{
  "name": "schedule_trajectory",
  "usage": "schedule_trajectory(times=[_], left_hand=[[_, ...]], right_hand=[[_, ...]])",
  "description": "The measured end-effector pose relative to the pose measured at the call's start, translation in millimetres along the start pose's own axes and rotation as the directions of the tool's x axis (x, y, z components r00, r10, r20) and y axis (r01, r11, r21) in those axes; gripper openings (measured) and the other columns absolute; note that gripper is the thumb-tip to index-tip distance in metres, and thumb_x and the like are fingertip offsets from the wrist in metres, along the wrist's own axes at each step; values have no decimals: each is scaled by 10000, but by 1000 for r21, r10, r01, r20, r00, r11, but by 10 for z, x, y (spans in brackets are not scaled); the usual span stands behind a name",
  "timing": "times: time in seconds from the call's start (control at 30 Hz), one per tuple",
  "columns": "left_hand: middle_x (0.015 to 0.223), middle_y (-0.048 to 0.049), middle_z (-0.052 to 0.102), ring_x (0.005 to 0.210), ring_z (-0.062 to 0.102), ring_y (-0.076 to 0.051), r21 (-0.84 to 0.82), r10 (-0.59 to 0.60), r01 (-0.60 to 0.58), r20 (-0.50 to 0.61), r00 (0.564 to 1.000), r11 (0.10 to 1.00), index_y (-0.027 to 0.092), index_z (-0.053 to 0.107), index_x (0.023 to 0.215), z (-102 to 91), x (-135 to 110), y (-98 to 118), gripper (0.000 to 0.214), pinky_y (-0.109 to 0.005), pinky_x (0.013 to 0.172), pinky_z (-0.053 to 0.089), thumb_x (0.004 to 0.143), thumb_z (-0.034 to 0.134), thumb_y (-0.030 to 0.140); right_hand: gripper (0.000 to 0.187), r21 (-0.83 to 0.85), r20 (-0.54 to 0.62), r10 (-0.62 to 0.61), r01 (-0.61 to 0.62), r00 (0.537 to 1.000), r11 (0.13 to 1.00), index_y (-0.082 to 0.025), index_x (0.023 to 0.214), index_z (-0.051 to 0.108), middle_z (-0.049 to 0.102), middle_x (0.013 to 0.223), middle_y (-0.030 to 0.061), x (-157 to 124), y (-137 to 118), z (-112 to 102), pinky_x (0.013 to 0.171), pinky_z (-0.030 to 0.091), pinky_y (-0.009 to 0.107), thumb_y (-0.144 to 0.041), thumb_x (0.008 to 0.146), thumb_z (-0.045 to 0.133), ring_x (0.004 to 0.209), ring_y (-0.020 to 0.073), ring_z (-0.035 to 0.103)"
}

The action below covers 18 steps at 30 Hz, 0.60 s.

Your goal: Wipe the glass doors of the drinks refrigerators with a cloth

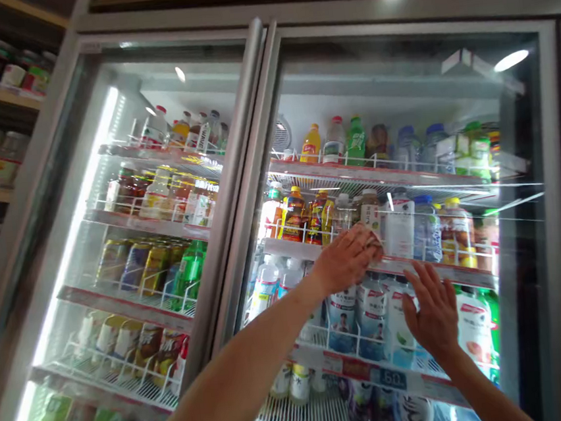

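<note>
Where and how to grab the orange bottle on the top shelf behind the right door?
Probably the upper body of the orange bottle, below its cap, from the front, once the right door is open. It stands upright, and the wire rail runs low in front, so fingers should fit above it.

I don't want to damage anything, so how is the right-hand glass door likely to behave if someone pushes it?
The right-hand glass door is probably stiff, as a straight, solid-looking frame borders it. Its surface is likely slippery, judging by the bright light reflection on it. It may also feel heavy, since it spans several drink shelves.
</note>
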<state>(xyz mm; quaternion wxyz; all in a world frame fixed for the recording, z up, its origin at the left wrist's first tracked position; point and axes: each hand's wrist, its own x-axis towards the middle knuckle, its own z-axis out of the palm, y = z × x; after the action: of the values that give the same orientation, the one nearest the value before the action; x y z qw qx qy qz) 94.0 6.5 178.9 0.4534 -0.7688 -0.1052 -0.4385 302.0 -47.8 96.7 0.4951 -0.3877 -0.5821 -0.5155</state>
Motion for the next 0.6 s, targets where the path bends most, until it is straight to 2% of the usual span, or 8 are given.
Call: schedule_trajectory(times=[0.07, 0.13, 0.23, 0.27, 0.33, 0.43, 0.5, 0.6], left_hand=[[1397, -77, 412, 1365, 246, -224, 12, -7, 7, 12, 1000, 1000, 189, 461, 1255, -115, -14, -216, 406, -421, 1103, 295, 872, 408, 312], [1381, -87, 427, 1365, 248, -217, 45, -239, 245, -101, 966, 969, 173, 453, 1256, -249, 17, -528, 401, -439, 1117, 268, 875, 382, 277], [1411, -125, 372, 1383, 189, -250, 16, -593, 628, -313, 742, 778, 130, 420, 1280, -296, 112, -740, 430, -484, 1126, 232, 870, 365, 246], [1428, -137, 343, 1388, 165, -267, 4, -623, 660, -327, 711, 751, 121, 411, 1289, -255, 136, -684, 443, -497, 1123, 229, 866, 374, 250], [1441, -145, 318, 1391, 135, -291, 14, -550, 574, -271, 790, 818, 121, 424, 1283, -120, 147, -418, 451, -507, 1112, 237, 858, 399, 268], [1419, -92, 374, 1383, 188, -251, 35, -156, 159, -96, 983, 987, 174, 469, 1254, 49, 87, 15, 414, -436, 1116, 257, 862, 411, 294], [1400, -58, 409, 1367, 240, -217, 24, 37, -36, -7, 999, 999, 202, 476, 1252, 39, 42, 63, 407, -392, 1122, 256, 863, 415, 306], [1406, -81, 397, 1367, 237, -228, 57, -218, 222, -63, 974, 973, 177, 453, 1273, -132, 43, -268, 427, -425, 1125, 242, 864, 397, 289]], right_hand=[[399, -4, -8, 14, -14, 1000, 1000, -212, 1277, 460, 470, 1364, 103, 2, -2, 1, 1093, 230, 494, -261, 881, 432, 1316, 243, 359], [400, -12, -8, 16, -16, 1000, 1000, -207, 1276, 462, 475, 1359, 105, 6, -9, 4, 1091, 237, 495, -263, 881, 427, 1316, 245, 359], [401, -26, -3, 5, -5, 1000, 1000, -201, 1275, 463, 485, 1349, 109, 11, -21, 6, 1086, 248, 495, -263, 881, 420, 1312, 247, 366], [400, -29, -4, 6, -6, 1000, 1000, -200, 1273, 465, 488, 1346, 110, 11, -24, 5, 1085, 250, 494, -263, 881, 418, 1310, 246, 369], [396, -31, -8, 14, -14, 1000, 999, -197, 1270, 470, 493, 1342, 112, 8, -22, 1, 1085, 249, 492, -267, 883, 417, 1308, 247, 372], [400, -22, -12, 7, -8, 1000, 1000, -198, 1274, 471, 491, 1344, 114, -2, 10, 1, 1083, 250, 487, -272, 883, 426, 1307, 251, 373], [425, -31, -20, -26, 26, 999, 999, -202, 1295, 452, 481, 1353, 112, -8, 44, 10, 1082, 253, 479, -264, 875, 443, 1307, 253, 372], [488, -59, -38, -78, 76, 996, 995, -218, 1341, 403, 462, 1371, 97, -13, 75, 27, 1083, 255, 469, -248, 858, 468, 1305, 255, 375]])
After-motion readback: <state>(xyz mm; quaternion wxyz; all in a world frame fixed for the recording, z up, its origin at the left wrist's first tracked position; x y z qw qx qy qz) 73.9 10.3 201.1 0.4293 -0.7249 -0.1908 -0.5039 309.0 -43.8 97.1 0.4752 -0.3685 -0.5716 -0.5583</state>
